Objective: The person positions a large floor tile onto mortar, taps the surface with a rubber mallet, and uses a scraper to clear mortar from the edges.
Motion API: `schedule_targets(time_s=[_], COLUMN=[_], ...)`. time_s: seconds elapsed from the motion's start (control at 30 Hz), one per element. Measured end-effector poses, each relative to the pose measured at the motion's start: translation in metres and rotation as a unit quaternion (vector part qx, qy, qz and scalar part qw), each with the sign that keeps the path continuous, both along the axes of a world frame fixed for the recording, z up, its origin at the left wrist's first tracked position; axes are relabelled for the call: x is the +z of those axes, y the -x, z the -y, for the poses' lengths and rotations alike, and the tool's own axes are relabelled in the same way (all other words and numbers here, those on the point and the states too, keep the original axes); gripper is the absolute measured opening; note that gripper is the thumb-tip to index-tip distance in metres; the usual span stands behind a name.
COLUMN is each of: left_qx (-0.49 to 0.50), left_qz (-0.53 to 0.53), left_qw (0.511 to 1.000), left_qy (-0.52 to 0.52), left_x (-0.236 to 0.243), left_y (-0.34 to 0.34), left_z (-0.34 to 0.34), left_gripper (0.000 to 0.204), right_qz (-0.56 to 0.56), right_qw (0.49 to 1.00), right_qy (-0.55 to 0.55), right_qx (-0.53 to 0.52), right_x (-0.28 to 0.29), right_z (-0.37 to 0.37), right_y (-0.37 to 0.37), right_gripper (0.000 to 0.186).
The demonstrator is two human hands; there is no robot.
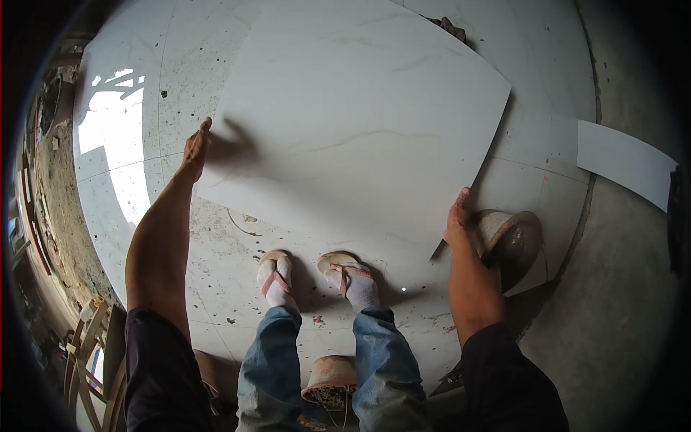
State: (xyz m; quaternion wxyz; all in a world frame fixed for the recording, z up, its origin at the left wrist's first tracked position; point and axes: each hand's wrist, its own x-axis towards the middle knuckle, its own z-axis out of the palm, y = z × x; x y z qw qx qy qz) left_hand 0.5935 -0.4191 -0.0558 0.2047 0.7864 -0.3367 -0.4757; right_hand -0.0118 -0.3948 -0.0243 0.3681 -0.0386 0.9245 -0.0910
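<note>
A large white tile (360, 108) with faint grey-brown veins spans the space between my two hands. My left hand (196, 149) is at its left edge, with the fingers mostly hidden from this side. My right hand (458, 216) grips the lower part of the right edge, thumb uppermost and fingers behind. Dark shadow along the right edge and near corner shows the tile is off the floor there. Beside my right hand stands a dirty bucket (497, 229), partly covered by my wrist and forearm.
White floor tiles (194, 288), speckled with debris, lie around my sandalled feet (353, 277). Behind my feet is another bucket (330, 369) with dark contents. A narrow white tile piece (626, 160) lies at the right across grey concrete (612, 288). Dark lumps (450, 27) show past the tile's far edge.
</note>
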Motion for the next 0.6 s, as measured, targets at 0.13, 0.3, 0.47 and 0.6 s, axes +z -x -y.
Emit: schedule_targets(time_s=[0.13, 0.3, 0.47, 0.6], left_qx=[0.028, 0.057, 0.232, 0.131], left_qz=[-0.085, -0.057, -0.355, -0.327], left_qw=[0.995, 0.995, 0.887, 0.920], left_qy=[-0.052, -0.052, -0.181, -0.171], left_x=[0.026, 0.112, 0.332, 0.464], left_y=[-0.011, -0.068, 0.065, 0.020], left_z=[0.013, 0.029, 0.013, -0.083], left_gripper=[0.081, 0.071, 0.077, 0.079], right_qz=[-0.031, -0.018, -0.076, -0.021], right_qw=[0.996, 0.995, 0.989, 0.994], right_qy=[0.068, -0.013, -0.054, -0.006], right_qx=[0.056, 0.102, 0.114, 0.107], right_x=[0.039, 0.168, 0.286, 0.415], right_z=[0.000, 0.047, -0.043, -0.137], right_y=[0.008, -0.042, 0.009, -0.020], right_gripper=[0.107, 0.089, 0.089, 0.084])
